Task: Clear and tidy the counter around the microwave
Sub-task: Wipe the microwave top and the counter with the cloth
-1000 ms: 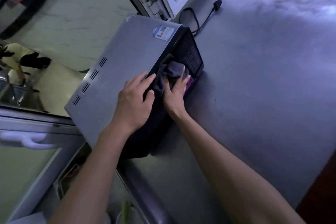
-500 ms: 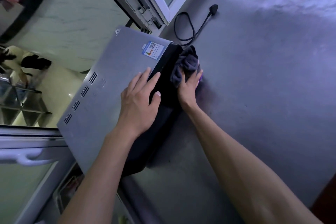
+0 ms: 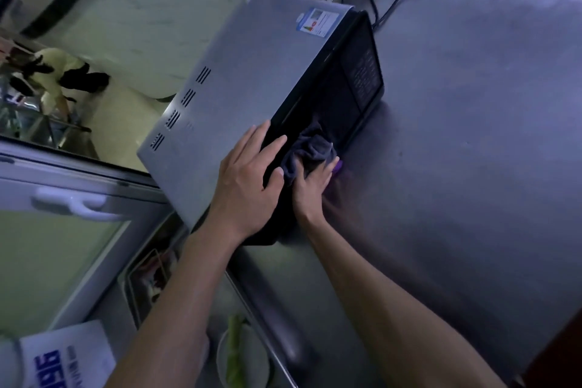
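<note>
Your left hand (image 3: 244,181) rested flat on the microwave (image 3: 252,79); your right hand (image 3: 310,184) gripped a dark cloth (image 3: 310,148) against its door.

Both bare forearms reach forward from below, the left hand (image 3: 244,189) lying flat with fingers spread and straight and thumb angled out, the right hand (image 3: 310,187) just beside it, its fingers curled and bunching a cloth (image 3: 307,151).
</note>
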The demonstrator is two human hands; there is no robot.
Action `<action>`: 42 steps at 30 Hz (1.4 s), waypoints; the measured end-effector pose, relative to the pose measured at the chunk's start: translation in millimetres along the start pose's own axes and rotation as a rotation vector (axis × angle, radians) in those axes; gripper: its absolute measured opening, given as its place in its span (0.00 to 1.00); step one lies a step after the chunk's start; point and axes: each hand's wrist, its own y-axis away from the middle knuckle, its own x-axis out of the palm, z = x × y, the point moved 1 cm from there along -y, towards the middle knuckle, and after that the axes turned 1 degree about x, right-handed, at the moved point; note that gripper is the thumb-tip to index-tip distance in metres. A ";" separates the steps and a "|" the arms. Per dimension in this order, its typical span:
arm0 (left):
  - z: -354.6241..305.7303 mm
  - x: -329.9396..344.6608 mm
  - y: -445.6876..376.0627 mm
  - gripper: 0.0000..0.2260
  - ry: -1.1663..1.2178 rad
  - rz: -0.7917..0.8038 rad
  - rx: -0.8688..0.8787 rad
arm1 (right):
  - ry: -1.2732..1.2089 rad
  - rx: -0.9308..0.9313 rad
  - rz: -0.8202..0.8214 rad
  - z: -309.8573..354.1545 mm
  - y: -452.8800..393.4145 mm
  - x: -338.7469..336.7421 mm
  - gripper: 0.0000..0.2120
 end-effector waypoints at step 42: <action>2.8 125.5 138.4 0.14 1.046 -0.304 -0.768 | 0.621 -0.313 0.350 -41.0 77.5 -91.2 0.27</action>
